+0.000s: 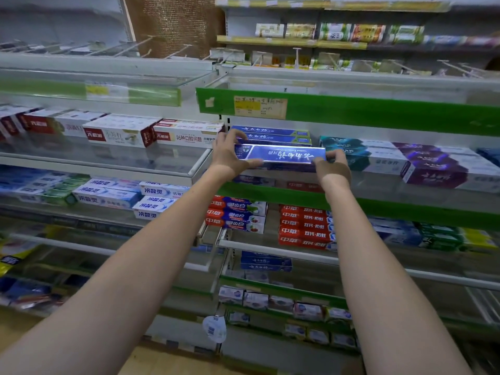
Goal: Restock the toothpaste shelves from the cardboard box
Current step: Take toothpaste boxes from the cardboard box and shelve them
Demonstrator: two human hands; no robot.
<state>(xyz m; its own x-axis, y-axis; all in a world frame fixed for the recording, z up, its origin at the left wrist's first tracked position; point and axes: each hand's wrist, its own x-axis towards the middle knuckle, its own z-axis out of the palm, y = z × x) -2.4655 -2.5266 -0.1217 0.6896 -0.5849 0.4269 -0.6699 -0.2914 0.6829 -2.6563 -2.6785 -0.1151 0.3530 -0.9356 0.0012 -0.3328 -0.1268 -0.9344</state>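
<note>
Hands square a blue toothpaste box (281, 155) to its shelf row.
My left hand (227, 155) and right hand (334, 169) pinch its ends, fingers curled, so I can line it up with the matching blue boxes (270, 135) just beyond my fingertips.

Between the fingers (238, 136) a glossy blue carton (281, 153) glares; just behind lie matching shiny cartons (270, 135). Clear plastic shelf fence (108, 161) left; glossy green strip (351, 112) above.
</note>
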